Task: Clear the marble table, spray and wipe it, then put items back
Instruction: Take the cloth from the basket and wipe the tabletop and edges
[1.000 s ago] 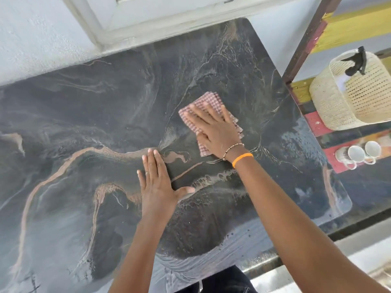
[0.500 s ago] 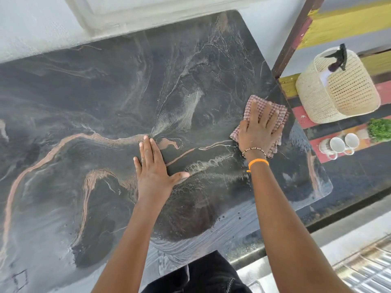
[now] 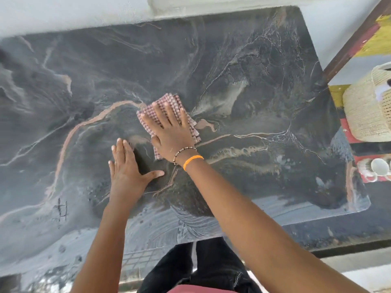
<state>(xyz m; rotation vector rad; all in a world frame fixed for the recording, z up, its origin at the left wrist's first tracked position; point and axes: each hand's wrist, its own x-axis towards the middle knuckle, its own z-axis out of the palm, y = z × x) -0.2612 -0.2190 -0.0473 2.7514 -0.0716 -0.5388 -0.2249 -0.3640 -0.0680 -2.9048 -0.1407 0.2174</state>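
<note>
You are looking straight down at a dark marble table (image 3: 264,70), with your own legs in dark trousers (image 3: 203,269) at the bottom edge, right against the near side of the tabletop. The near strip of the surface shows pale, curved wet streaks.

Your left hand (image 3: 127,172) lies flat on the marble a little left of centre, fingers straight and together pointing away from you, thumb spread out to the right. It holds nothing; it only presses on the stone.

Just beyond it and slightly to the right, your right hand (image 3: 171,132) rests palm-down with spread, straight fingers on a folded cloth (image 3: 169,100) in a red-and-white check. The cloth sits near the middle of the table, flat on the surface, its edges showing past your fingertips and beside your palm. The two hands are close but apart. Your right wrist carries a beaded bracelet (image 3: 184,151) and an orange band (image 3: 193,160).

Past the right edge of the table, a painted bench holds a woven basket (image 3: 364,115) and, nearer you, white cups (image 3: 378,167) lying on a red part of it.

A pale wall (image 3: 63,13) runs along the far side of the table.
</note>
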